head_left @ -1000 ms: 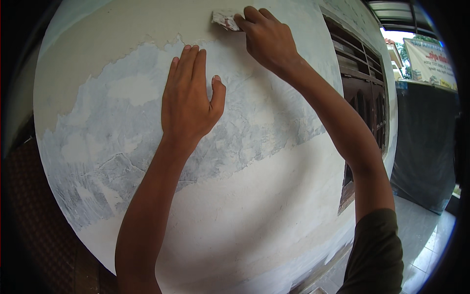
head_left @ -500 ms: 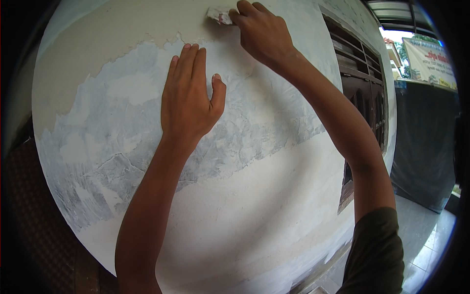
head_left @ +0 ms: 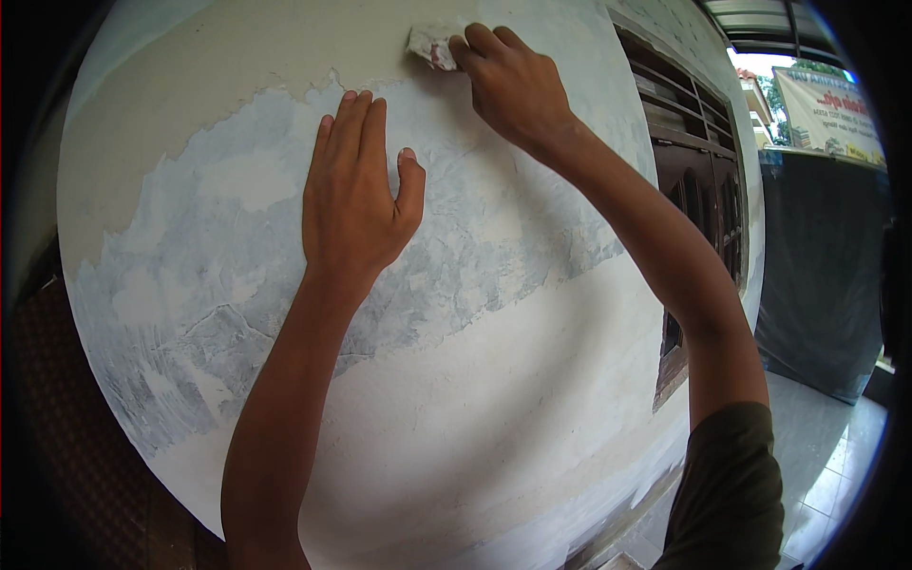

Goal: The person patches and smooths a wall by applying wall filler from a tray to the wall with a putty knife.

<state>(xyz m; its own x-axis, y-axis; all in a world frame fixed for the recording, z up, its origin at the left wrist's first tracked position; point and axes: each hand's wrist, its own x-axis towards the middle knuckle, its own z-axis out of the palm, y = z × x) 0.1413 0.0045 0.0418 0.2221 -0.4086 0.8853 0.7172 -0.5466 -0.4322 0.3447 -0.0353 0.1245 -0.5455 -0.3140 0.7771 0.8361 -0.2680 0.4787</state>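
Note:
My left hand (head_left: 356,185) lies flat against the wall (head_left: 475,380), fingers pointing up and thumb held apart. It rests on a bared grey-white patch, its fingertips just under the ragged edge of the beige coating (head_left: 218,66). Higher up and to the right, my right hand (head_left: 518,85) is closed around a scraper (head_left: 432,46), like a putty knife, whose blade is smeared with whitish residue. The blade meets the beige coating close to where it borders the patch. My fingers hide the scraper's handle.
On the right, a dark brown wooden window (head_left: 698,171) with slatted vents is set into the wall. Beyond it stand a black sheet-covered block (head_left: 822,275) and a printed banner (head_left: 826,109). Glossy floor tiles (head_left: 822,489) show at lower right, a dark reddish woven surface (head_left: 66,399) at lower left.
My right hand has come down a little with the scraper along the beige coating. My left hand stays flat on the wall, and the whole view has shifted slightly.

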